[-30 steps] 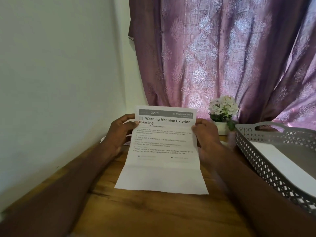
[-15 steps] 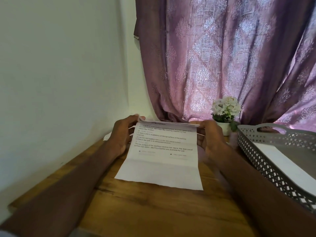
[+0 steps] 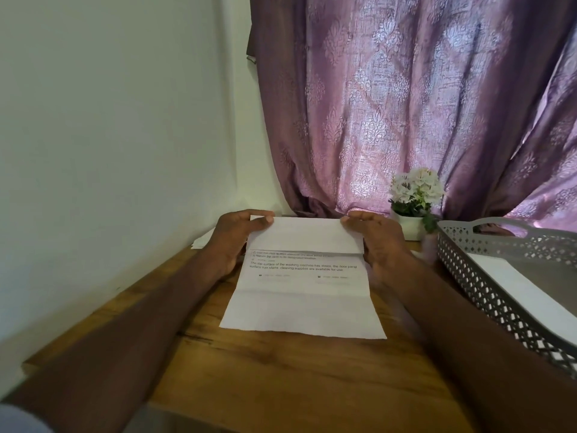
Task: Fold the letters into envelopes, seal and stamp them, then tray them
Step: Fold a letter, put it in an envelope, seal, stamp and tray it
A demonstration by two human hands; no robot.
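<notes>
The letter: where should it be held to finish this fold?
Probably at the two far corners of the letter, from the sides, as the left hand and right hand pinch it now: the top third is bent toward the person, the bottom edge rests on the table.

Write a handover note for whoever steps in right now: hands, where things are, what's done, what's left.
Left hand and right hand each pinch a far corner of the letter, folding its top third toward the person; its near part lies on the table.
Tray at right holds a white sheet, possibly an envelope.
Done: top fold begun.
Left: finish folding, put in envelope, seal, stamp, tray. No loose envelope or stamp is clearly in view.
</notes>
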